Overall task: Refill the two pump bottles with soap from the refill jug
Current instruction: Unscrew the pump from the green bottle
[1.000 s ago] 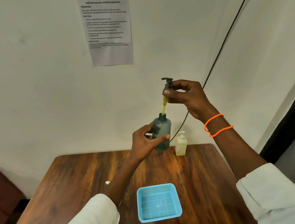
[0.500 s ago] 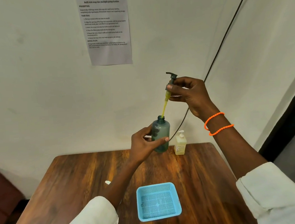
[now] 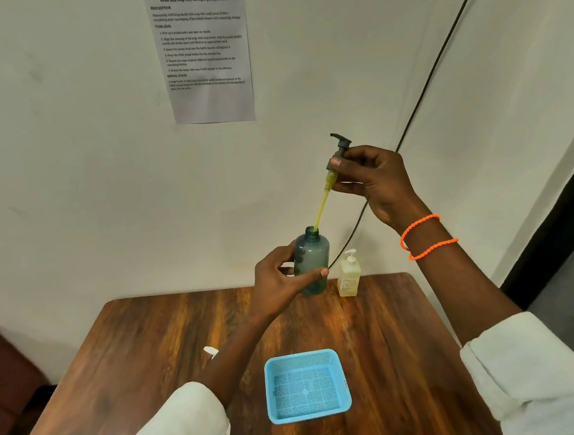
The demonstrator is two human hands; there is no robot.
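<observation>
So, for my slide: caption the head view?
Right hand lifts pump head from grey-green bottle gripped by left hand.

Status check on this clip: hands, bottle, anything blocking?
Left hand grips teal bottle. Right hand pinches pump head, dip tube tip at the mouth. Nothing blocking.

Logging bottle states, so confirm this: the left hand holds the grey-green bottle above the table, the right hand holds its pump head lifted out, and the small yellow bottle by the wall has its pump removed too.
One detail is wrong. The head view shows the small yellow bottle with its white pump on. The rest stands: left hand holds the grey-green bottle, right hand the lifted pump head.
</observation>
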